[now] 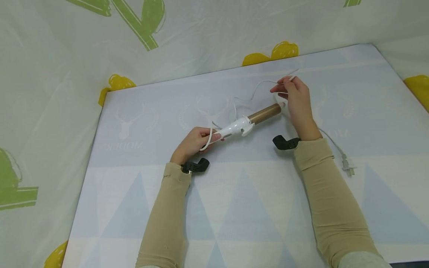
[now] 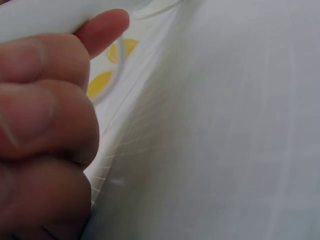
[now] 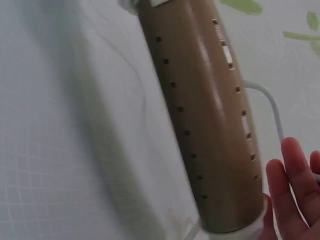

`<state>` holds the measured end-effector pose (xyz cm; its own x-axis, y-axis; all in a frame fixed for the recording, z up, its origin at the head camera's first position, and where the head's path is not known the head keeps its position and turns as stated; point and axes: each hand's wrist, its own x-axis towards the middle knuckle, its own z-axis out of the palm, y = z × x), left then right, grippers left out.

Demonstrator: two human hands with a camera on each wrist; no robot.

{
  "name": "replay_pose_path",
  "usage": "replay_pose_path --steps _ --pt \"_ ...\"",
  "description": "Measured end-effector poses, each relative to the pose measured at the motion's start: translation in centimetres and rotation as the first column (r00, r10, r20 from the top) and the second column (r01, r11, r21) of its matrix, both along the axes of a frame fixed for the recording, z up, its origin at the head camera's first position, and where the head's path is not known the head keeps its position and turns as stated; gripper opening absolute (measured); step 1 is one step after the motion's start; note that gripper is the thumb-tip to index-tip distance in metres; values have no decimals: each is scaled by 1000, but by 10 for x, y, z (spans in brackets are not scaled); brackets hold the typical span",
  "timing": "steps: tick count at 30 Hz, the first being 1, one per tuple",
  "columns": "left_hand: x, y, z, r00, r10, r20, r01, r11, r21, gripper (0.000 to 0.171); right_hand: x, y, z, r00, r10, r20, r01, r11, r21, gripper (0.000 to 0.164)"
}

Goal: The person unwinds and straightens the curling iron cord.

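A curling iron [image 1: 238,127] with a white handle and a gold-brown barrel is held over the table, its barrel pointing to the upper right. My left hand [image 1: 196,142] grips the handle's rear end, where a loop of white cord [image 1: 210,136] hangs by the fingers. In the left wrist view, curled fingers [image 2: 55,110] lie below the white handle [image 2: 45,17]. Beyond the barrel tip, my right hand [image 1: 297,104] pinches the cord between thumb and fingers. Small dark holes line the barrel [image 3: 205,120] in the right wrist view, beside the right fingers [image 3: 287,182].
The cord's two-pin plug [image 1: 347,164] lies on the table right of the right forearm. A pale cloth with blue triangles and deer heads covers the table [image 1: 248,208]. Behind it hangs a light curtain [image 1: 201,33] with green and yellow shapes.
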<state>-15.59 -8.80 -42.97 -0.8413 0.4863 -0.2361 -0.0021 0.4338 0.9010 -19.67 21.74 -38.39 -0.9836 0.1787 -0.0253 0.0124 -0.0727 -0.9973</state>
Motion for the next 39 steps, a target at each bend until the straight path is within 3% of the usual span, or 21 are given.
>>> replay_pose_path --steps 4,8,13,19,23,26,29,35,39 --pt "1 2 0 998 -17 -53 14 998 -56 27 1 6 6 998 -25 -50 16 986 -166 22" --pt "1 3 0 997 -26 -72 20 996 -88 26 2 12 13 993 -68 -91 37 951 -307 22" --pt "2 4 1 998 -16 -63 9 993 -114 27 3 15 20 991 -99 -91 42 872 -488 23" --pt "3 5 -1 998 16 -54 -24 988 -150 32 4 19 21 993 -87 -82 9 740 -673 25" --pt "3 7 -1 999 23 -48 -30 986 -163 34 5 24 22 989 -104 -104 0 707 -707 26" --pt "3 7 -1 998 36 -45 -43 986 -163 36 6 29 22 987 -109 -120 -6 714 -700 26" --pt "3 5 -1 997 63 -49 -71 982 -175 40 7 33 21 987 -113 -116 5 740 -673 27" --pt "2 -5 0 988 128 -89 -146 958 -246 41 5 36 17 980 -173 -99 107 875 -472 31" --pt "0 -10 3 981 142 -128 -173 944 -280 43 3 35 15 971 -223 -80 184 923 -338 34"
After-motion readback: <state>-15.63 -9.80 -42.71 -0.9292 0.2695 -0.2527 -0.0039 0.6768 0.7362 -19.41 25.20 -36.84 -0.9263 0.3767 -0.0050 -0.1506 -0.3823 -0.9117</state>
